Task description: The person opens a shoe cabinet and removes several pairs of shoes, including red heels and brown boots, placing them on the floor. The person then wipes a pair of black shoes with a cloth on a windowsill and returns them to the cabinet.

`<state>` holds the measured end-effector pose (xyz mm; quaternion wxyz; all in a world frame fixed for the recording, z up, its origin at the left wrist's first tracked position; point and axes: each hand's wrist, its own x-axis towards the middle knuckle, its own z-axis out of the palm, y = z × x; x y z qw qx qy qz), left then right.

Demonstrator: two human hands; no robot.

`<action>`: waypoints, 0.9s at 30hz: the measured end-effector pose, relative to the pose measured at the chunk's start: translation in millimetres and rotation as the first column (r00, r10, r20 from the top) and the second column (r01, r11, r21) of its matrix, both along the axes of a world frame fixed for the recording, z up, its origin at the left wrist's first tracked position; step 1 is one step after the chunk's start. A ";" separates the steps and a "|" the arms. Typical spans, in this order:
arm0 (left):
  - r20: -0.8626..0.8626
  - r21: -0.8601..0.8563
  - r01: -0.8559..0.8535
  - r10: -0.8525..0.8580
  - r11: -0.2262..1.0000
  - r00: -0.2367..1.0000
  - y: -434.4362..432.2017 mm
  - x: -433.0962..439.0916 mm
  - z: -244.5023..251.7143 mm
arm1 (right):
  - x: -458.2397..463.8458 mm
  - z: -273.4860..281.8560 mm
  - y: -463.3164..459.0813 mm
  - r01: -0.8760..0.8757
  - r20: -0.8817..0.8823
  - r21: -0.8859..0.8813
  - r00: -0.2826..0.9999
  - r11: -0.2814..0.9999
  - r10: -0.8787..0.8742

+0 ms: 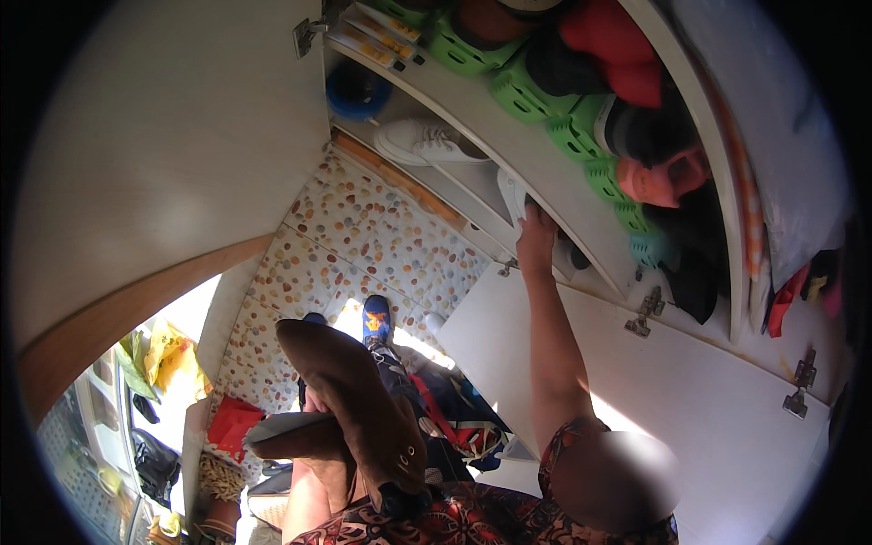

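My right hand (537,235) reaches into the lower shelf of a white cabinet, with its fingers closed at the opening of a white shoe (509,191). Beside it on that shelf lies a white lace-up shoe (429,142). A pair of brown boots (354,388) rests across my left forearm, close to my chest. Between the boots a small part of my left hand (314,400) shows; the rest is hidden behind them. Above my right hand, green plastic shoe racks (535,92) hold dark, red and pink footwear.
An open cabinet door panel (654,381) lies at the right, its hinges showing. Another large door (170,122) stands at the left. A blue round object (357,88) sits in the cabinet corner. A red bag (233,426) and bundled items are on the pebble-patterned floor (306,266).
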<state>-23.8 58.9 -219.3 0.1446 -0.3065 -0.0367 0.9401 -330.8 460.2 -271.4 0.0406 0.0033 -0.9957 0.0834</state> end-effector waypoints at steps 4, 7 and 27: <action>-0.005 0.001 -0.010 0.010 1.000 1.000 0.8 -0.5 -1.4 | -2.3 19.8 -18.4 -0.309 0.030 0.054 0.951 0.949 0.308; -0.007 -0.005 -0.015 0.015 1.000 1.000 0.1 -0.4 -2.2 | -8.8 22.3 -21.2 -0.432 0.101 0.074 0.900 0.899 0.424; -0.028 -0.002 -0.074 0.074 0.997 0.997 -2.9 4.9 -11.5 | -67.2 11.9 -130.4 -0.237 -0.299 0.039 0.924 0.971 0.237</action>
